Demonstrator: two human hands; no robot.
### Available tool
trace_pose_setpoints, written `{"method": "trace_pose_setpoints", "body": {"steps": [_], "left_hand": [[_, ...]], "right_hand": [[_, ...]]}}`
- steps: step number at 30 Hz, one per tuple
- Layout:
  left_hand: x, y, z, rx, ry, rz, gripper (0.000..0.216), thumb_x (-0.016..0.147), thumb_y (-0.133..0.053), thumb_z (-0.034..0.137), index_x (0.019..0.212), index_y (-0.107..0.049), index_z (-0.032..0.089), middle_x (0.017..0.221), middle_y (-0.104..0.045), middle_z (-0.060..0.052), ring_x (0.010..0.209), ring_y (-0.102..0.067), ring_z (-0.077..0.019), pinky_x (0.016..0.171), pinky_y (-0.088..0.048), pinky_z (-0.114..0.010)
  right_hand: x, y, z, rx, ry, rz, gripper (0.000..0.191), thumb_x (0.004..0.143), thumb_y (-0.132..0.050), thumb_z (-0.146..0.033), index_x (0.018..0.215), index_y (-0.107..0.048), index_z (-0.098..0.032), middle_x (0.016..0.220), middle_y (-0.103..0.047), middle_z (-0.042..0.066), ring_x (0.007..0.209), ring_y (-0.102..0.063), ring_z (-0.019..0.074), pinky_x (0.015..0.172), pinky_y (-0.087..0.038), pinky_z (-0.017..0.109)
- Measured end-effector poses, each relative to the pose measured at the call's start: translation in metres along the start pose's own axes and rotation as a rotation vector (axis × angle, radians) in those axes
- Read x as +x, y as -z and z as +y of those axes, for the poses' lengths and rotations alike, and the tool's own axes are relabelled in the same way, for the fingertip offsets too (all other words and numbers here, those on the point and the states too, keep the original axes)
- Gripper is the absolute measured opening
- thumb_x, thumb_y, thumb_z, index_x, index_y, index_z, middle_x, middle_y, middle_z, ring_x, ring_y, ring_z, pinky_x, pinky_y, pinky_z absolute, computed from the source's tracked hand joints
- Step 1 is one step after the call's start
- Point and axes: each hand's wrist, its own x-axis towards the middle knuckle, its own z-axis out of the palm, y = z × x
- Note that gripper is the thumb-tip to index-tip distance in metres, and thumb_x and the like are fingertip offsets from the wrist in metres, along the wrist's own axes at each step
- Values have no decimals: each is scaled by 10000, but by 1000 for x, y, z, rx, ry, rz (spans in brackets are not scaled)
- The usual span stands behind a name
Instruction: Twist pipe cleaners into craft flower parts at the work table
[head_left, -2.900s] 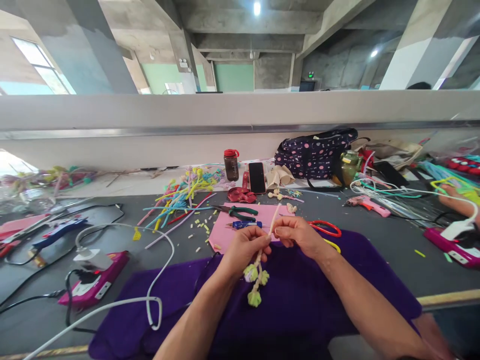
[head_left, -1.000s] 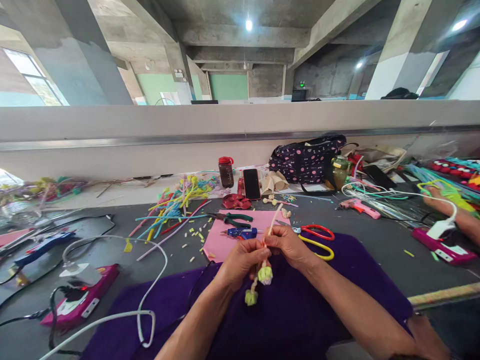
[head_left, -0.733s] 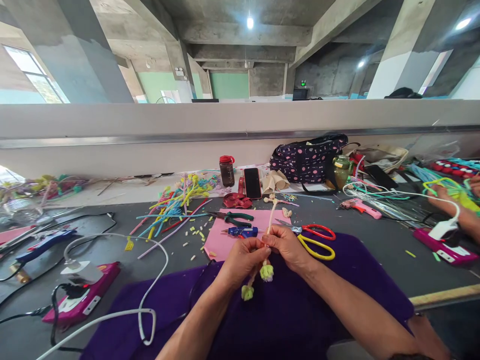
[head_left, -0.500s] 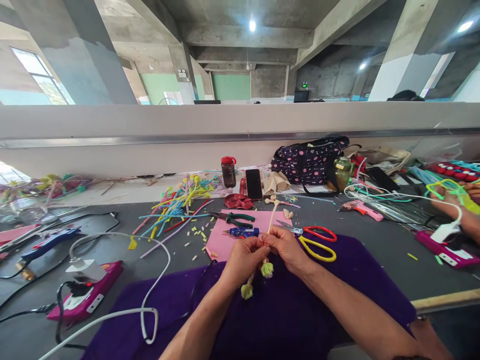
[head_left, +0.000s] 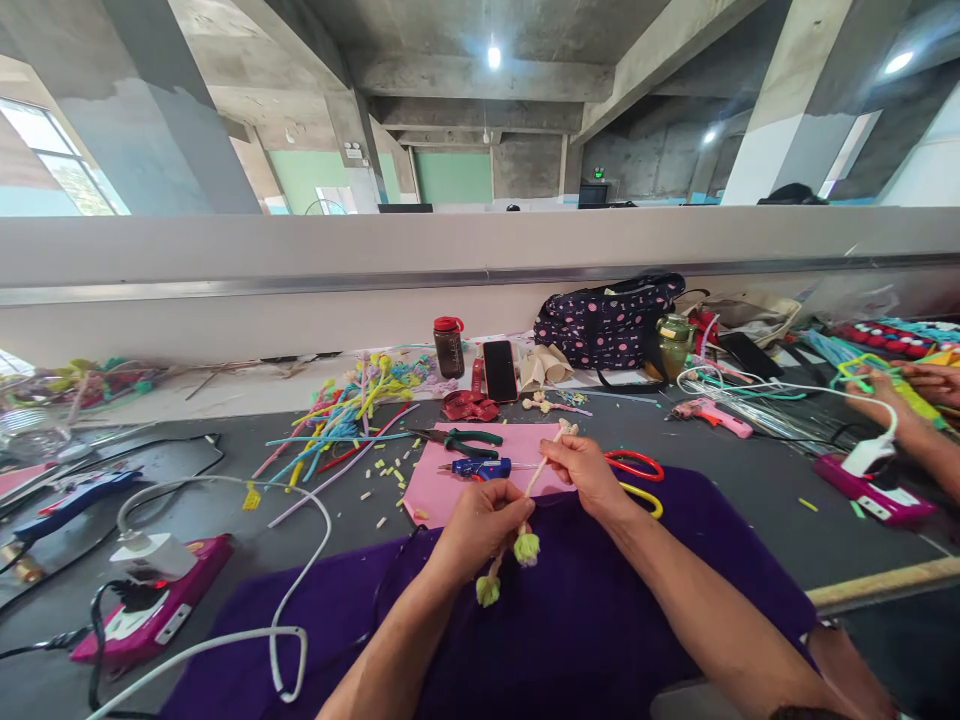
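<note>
My left hand (head_left: 478, 526) is closed round the lower part of a cream pipe-cleaner stem (head_left: 535, 476), just above two fuzzy yellow-green buds (head_left: 526, 547) that hang below my fingers. My right hand (head_left: 583, 473) pinches the same stem higher up, near its upper end. Both hands hover over a purple cloth (head_left: 570, 610) at the near edge of the grey table. A pink sheet (head_left: 457, 476) lies just beyond my hands with a blue glue gun (head_left: 480, 467) and green-handled pliers (head_left: 461, 439) on it.
Red and yellow scissors (head_left: 637, 478) lie right of my hand. Loose coloured pipe cleaners (head_left: 341, 425) spread at the left. A white cable (head_left: 281, 560) loops past a pink device (head_left: 150, 610). A bottle (head_left: 447, 347), phone (head_left: 498, 370) and dotted bag (head_left: 607, 325) stand behind. Another person's hands (head_left: 911, 400) work far right.
My right hand has slid up the stem and away from my left, so the hands are now apart. The buds stay hanging under my left hand.
</note>
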Motion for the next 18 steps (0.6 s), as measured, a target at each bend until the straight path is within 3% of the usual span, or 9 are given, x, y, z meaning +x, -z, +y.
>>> {"method": "trace_pose_setpoints", "body": {"steps": [3, 5, 7, 9, 11, 14, 18], "left_hand": [[0, 4, 0, -89, -6, -24, 258, 678, -603, 372, 620, -522, 134, 478, -556, 7, 325, -384, -41, 324, -253, -155], [0, 8, -1, -161, -7, -52, 271, 678, -608, 388, 632, -529, 132, 483, -558, 4, 322, -385, -41, 321, -254, -157], [1, 11, -2, -217, 8, -78, 281, 673, -617, 399, 648, -539, 130, 486, -559, 3, 315, -381, -40, 313, -249, -158], [1, 13, -3, -249, 30, -98, 284, 667, -626, 400, 654, -546, 128, 493, -562, 1, 307, -369, -35, 303, -236, -159], [1, 14, -4, -263, 39, -116, 283, 661, -634, 395, 660, -553, 124, 507, -570, -1, 300, -350, -29, 299, -227, -161], [2, 15, -3, -231, 24, -129, 314, 685, -604, 432, 730, -586, 122, 591, -609, -24, 356, -417, -48, 316, -236, -163], [3, 19, 0, -69, -55, -67, 367, 709, -559, 481, 720, -619, 119, 597, -591, -19, 461, -480, -78, 384, -294, -166]], "right_hand": [[3, 9, -8, -51, 98, 95, 317, 739, -531, -462, 686, -568, -151, 526, -483, -23, 381, -341, 58, 361, -236, 199], [-2, 12, -16, -213, 293, 195, 294, 796, -468, -431, 835, -592, -166, 657, -558, 15, 442, -418, 83, 403, -324, 216], [-12, 9, -21, -489, 587, 215, 235, 804, -491, -348, 939, -599, -188, 857, -596, 62, 609, -517, 127, 553, -430, 266], [-24, 3, -23, -768, 875, 66, 218, 800, -510, -264, 991, -607, -224, 1034, -570, 82, 802, -544, 170, 703, -446, 312], [-33, -3, -22, -966, 1050, -148, 232, 807, -501, -201, 1003, -611, -258, 1079, -566, 68, 888, -532, 178, 765, -431, 317], [-34, -5, -17, -1097, 1095, -292, 235, 831, -475, -174, 1012, -607, -246, 978, -612, 55, 864, -537, 167, 768, -421, 300], [-26, 0, -16, -1092, 927, -232, 214, 861, -435, -219, 960, -625, -222, 901, -626, 69, 843, -545, 174, 761, -406, 294]]}}
